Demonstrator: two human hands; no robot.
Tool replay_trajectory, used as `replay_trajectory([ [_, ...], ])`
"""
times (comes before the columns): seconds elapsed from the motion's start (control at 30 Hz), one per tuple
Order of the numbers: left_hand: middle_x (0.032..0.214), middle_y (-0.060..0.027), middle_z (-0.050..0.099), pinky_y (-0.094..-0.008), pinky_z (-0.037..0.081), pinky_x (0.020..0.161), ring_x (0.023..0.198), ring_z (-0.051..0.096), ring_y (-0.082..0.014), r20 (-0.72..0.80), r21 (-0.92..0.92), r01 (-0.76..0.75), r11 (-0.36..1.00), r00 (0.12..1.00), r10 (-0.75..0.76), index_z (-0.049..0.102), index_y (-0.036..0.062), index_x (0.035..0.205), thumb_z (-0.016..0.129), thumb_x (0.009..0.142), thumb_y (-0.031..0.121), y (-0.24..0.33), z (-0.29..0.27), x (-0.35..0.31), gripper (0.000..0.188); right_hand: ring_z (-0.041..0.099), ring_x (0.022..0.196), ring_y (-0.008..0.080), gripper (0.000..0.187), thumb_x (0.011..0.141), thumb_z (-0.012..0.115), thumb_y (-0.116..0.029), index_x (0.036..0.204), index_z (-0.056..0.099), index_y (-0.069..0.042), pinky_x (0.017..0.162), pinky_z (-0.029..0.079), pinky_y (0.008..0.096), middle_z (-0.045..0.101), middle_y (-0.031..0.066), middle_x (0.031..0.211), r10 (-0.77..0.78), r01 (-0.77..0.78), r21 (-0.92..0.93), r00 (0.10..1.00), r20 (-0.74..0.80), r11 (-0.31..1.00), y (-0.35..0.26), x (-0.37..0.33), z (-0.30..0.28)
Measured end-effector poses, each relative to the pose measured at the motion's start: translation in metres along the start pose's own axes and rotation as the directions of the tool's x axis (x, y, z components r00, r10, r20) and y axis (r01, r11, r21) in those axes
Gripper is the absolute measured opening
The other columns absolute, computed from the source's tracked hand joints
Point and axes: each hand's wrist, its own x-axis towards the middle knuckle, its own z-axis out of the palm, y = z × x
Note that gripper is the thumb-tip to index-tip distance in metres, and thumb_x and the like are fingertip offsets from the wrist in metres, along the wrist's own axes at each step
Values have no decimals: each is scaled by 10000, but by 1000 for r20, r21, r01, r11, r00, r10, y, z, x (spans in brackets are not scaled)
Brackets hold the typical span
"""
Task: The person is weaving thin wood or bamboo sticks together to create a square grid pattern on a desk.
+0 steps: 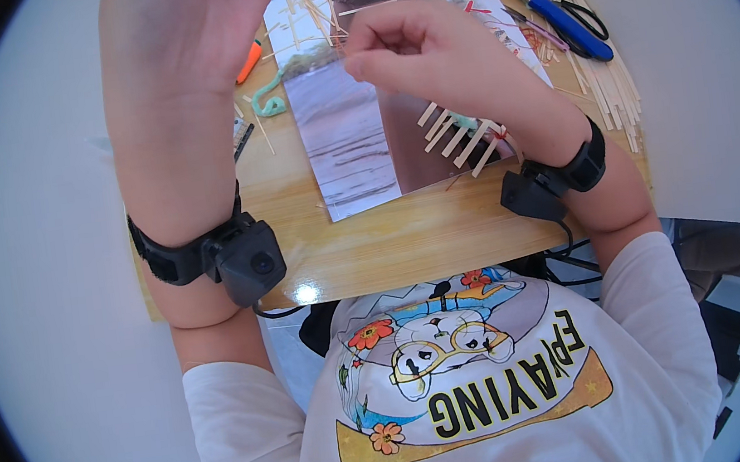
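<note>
My left hand is raised at the upper left, with its fingers cut off by the top edge. Over the magazine, my right hand has its fingers curled and its thumb and forefinger pressed together. Whatever they pinch is too small to make out. Thin pale wooden strips lie loosely on the magazine between the hands. Below my right wrist sits a small comb-like piece of short wooden sticks, with a bit of teal material and red thread on it.
Blue-handled pliers and black-handled scissors lie at the right, by a long pile of wooden strips. A curled teal strand and an orange-handled tool are left of the magazine. The wooden table's near edge faces me.
</note>
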Motion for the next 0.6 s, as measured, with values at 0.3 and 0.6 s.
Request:
replay_trajectory([
  [0.3,626,57,308,-197,253,441,483,259,-47,61,-86,-72,994,995,78,482,54,1027,295,1071,207,11,1,-5,245,628,688,324,134,819,598,-165,815,657,-44,626,497,416,641,138,706,-77,45,-587,997,-30,809,20,-14,4],
  [0.6,635,50,307,-201,256,453,488,257,-51,119,-107,-103,989,986,116,486,50,1041,303,1071,208,35,-10,-11,244,630,721,359,142,813,592,-142,777,669,-29,653,499,458,643,170,716,-143,96,-696,990,-10,712,30,-12,4],
])
